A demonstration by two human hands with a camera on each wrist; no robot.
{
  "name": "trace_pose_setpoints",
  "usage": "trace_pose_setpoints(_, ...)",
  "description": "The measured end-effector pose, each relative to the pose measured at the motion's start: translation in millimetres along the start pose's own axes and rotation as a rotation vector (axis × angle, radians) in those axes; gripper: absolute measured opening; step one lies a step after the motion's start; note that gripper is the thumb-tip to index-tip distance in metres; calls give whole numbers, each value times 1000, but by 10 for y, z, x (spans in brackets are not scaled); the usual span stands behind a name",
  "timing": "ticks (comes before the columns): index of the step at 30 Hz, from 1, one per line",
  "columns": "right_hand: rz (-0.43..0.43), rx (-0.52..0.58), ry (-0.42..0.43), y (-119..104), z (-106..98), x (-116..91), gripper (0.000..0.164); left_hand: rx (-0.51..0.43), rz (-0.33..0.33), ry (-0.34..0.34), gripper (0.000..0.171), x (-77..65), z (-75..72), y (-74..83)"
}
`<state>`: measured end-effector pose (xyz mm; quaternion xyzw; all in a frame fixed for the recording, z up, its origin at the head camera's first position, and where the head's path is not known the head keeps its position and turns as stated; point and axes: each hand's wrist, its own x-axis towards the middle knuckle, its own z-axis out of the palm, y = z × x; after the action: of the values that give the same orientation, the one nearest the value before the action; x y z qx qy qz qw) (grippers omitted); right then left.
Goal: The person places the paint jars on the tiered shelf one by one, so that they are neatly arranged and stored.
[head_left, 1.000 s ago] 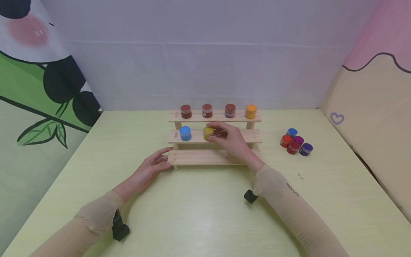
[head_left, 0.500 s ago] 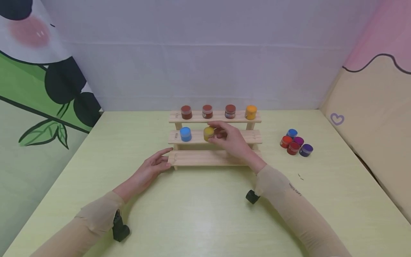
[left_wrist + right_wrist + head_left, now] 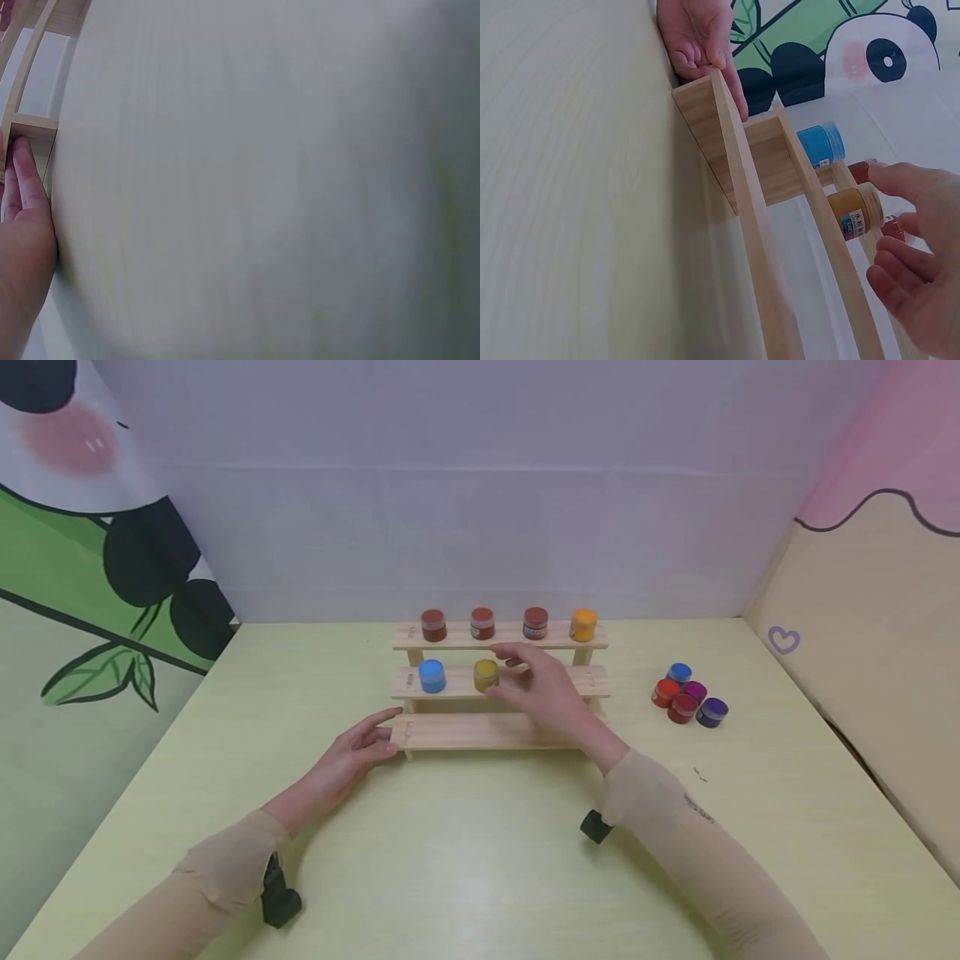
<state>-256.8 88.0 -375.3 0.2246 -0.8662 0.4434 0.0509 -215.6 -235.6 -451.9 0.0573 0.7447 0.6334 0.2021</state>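
A three-tier wooden rack (image 3: 465,732) stands on the table, several small paint jars on its upper tiers. My left hand (image 3: 348,760) holds the left end of the lowest tier, thumb at the front edge and index finger behind. A yellow paint jar (image 3: 486,675) stands upright on the middle tier, right of a blue paint jar (image 3: 432,676). Around the yellow jar's right side is my right hand (image 3: 543,693), fingers spread and slightly apart from it. The right wrist view shows a gap between the fingertips (image 3: 889,176) and the yellow jar.
On the top tier stand three brown-red jars (image 3: 482,623) and an orange-yellow jar (image 3: 583,625). A cluster of several jars, including a purple jar (image 3: 712,712) and an orange-red jar (image 3: 666,693), sits on the table (image 3: 480,860) right of the rack. A pale cloth wall (image 3: 480,527) closes the back.
My right hand has loosened from the yellow jar and drawn slightly right, leaving the jar standing on the middle tier. The left hand keeps its place on the rack.
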Motion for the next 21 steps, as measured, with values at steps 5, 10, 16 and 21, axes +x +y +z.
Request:
trace_pose_setpoints(5, -18, 11, 38, -6, -62, -42, 57, 5, -2, 3, 66, 1, 3, -2)
trace_pose_setpoints(10, -22, 14, 64, -12, -130, -105, 57, 1, -3, 4, 67, 7, 6, -2)
trace_pose_setpoints(16, -21, -19, 87, 29, -226, -206, 57, -4, 3, 1, 66, 11, 5, -1)
trace_pose_setpoints(21, -73, -31, 124, 49, -318, -288, 57, -6, 4, 6, 66, 19, 4, -10)
